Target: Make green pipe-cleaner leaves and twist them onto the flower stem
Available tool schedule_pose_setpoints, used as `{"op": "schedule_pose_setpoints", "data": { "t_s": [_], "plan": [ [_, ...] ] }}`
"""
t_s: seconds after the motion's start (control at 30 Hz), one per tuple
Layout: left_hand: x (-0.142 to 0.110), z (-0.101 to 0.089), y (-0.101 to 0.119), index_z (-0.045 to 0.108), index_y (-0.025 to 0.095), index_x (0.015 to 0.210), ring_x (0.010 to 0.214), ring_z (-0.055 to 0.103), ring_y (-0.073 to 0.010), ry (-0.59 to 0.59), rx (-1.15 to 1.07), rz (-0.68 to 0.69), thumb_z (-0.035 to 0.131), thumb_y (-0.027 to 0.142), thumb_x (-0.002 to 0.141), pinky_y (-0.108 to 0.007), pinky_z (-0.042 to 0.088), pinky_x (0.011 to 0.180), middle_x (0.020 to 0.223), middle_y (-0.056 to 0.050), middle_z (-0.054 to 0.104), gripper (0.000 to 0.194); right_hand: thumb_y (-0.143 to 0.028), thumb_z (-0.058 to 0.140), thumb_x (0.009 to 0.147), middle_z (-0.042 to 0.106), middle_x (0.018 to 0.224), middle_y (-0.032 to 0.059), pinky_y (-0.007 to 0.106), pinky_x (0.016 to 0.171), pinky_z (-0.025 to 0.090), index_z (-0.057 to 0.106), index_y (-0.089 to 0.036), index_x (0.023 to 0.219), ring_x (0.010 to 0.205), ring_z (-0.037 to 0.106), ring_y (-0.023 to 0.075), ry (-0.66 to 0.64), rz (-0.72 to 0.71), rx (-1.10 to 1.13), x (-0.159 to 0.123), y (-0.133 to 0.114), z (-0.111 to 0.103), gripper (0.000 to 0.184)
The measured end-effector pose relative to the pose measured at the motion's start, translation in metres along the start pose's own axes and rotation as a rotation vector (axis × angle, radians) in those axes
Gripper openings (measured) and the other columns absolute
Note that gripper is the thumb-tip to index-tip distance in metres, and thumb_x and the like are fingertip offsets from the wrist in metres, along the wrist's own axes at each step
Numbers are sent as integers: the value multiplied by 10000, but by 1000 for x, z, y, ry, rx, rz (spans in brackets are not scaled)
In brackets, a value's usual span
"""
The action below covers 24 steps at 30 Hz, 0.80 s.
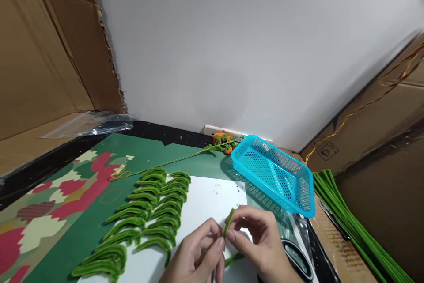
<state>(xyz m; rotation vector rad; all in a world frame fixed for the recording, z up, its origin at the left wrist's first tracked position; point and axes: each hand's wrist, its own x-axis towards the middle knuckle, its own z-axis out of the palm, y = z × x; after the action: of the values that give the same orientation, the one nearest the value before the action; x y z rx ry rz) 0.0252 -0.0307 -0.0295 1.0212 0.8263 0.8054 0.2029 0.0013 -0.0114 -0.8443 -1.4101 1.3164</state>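
A short green pipe cleaner (228,223) stands nearly upright between my hands. At its lower end the thumb and forefinger of my left hand (202,254) are pinched together. My right hand (260,239) grips the same piece from the right, thumb against forefinger. Below my hands another green pipe cleaner piece (234,258) is partly hidden. To the left, two columns of curved green pipe cleaner pieces (167,221) lie on a white sheet (205,199) and spill past its left edge. A thicker cluster of curved pieces (104,261) sits nearest me.
A blue perforated basket (273,175) stands at the back right. Black-handled scissors (298,258) lie beside my right hand, near a long bundle of green pipe cleaners (351,216). Behind are an orange-and-green flower stem (223,141) and a white wall (232,53). Cardboard (53,40) rises at left.
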Motion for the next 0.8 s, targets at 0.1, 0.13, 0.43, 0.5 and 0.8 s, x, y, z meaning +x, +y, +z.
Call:
{"op": "schedule_pose_setpoints", "data": {
  "t_s": [0.1,0.13,0.43,0.5,0.8],
  "plan": [
    [-1,4,3,498,209,909,315,355,0,44,-4,30,592,723,945,-129,123,326,699,32,629,524,-325,850,866,730,855,40,253,746,549,774,-184,944,791,668,153,-27,3,3,0,-2,4,178],
    [0,5,3,506,205,908,322,354,2,63,6,29,600,705,951,-130,114,329,708,26,634,511,-331,845,871,719,857,36,247,730,548,766,-183,933,781,662,147,-16,2,9,0,-2,5,179],
    [-5,5,13,439,237,926,340,231,-16,35,-23,-28,553,693,983,-133,136,360,572,92,522,473,-304,736,984,711,785,11,213,619,572,745,-204,1018,636,693,121,88,-10,83,-1,0,11,106],
    [-8,4,15,456,235,959,344,196,-17,32,-17,-40,555,673,991,-137,145,363,567,103,501,450,-296,722,994,723,792,14,215,626,583,741,-209,1027,639,697,123,106,-31,53,-2,-3,12,96],
    [-11,1,18,489,225,949,344,215,-28,-3,6,-104,544,743,957,-160,130,366,551,83,503,522,-247,703,981,748,886,54,254,633,604,760,-203,1005,680,701,152,123,-88,-134,-9,-8,13,75]
  ]
}}
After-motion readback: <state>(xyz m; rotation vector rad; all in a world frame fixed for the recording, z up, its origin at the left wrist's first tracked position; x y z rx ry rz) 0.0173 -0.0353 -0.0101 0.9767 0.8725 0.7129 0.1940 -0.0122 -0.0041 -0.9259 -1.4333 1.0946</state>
